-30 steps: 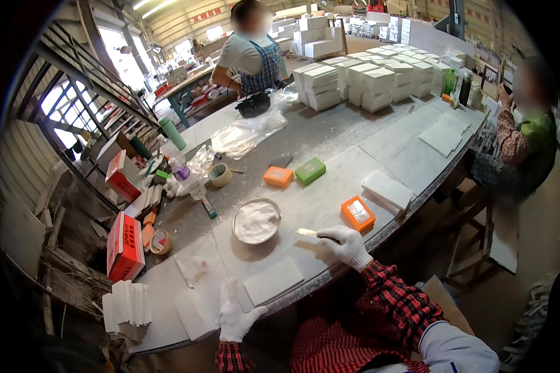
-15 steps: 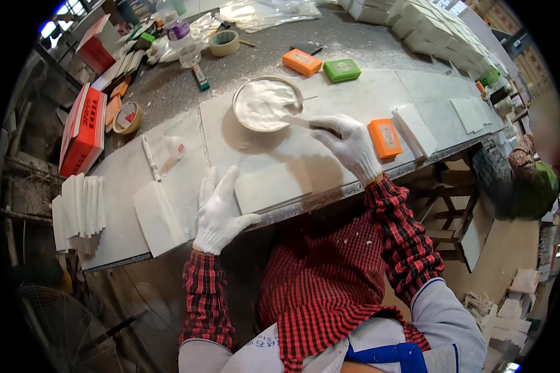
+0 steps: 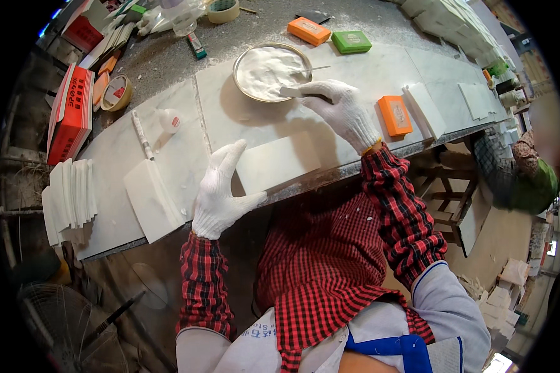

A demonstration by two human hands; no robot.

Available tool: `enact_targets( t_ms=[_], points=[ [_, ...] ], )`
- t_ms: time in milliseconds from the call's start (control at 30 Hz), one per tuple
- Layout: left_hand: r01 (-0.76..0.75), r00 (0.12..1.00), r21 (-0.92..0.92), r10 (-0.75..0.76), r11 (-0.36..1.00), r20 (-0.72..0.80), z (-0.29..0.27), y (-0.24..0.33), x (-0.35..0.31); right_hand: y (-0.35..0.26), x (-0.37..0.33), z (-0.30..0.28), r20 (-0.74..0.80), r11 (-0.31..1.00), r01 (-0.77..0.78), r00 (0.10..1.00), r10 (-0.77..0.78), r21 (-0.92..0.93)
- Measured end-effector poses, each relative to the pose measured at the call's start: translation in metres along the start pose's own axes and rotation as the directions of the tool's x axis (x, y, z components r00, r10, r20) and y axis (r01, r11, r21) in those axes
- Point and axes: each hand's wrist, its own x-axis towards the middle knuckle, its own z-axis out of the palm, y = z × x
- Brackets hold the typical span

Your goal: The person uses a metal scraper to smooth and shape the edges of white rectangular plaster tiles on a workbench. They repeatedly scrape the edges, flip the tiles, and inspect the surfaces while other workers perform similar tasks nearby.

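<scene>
A flat white rectangular tile (image 3: 277,163) lies near the front edge of the worktable. My left hand (image 3: 221,189), in a white knit glove, rests at the tile's left end, thumb apart from the fingers, holding nothing. Beyond the tile, my gloved right hand (image 3: 342,115) is closed around a flat-bladed scraper (image 3: 290,92). Its blade reaches over the near rim of a round metal bowl (image 3: 236,84). White powdery or pasty material (image 3: 267,67) fills much of that bowl, and a thin stick-like tool (image 3: 318,68) leans out at its right side.
Orange boxes (image 3: 395,115) and a green box (image 3: 351,41) sit on the table's right half. To the left are a small round white bottle (image 3: 168,120), a tape roll (image 3: 129,99), a red box (image 3: 71,118) and stacked white pieces (image 3: 71,193). Another person (image 3: 535,177) is at far right.
The view has shifted, so the table and bowl appear higher. My left fingers have drawn closer together beside the tile. The scraper stays at the bowl's near rim.
</scene>
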Motion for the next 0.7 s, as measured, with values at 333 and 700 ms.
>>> enact_targets(
  t_ms=[333,700],
  points=[
    [0.27,0.94,-0.56,-0.341,0.783,-0.023,-0.001,0.012,0.003,-0.021,-0.013,-0.022,-0.026,0.983,-0.067,0.997,0.072,0.173],
    [-0.037,0.968,-0.041,0.025,0.998,-0.251,-0.042,0.036,0.118,-0.084,0.03,-0.064,-0.074,0.969,0.209,0.977,-0.2,0.13]
  ],
)
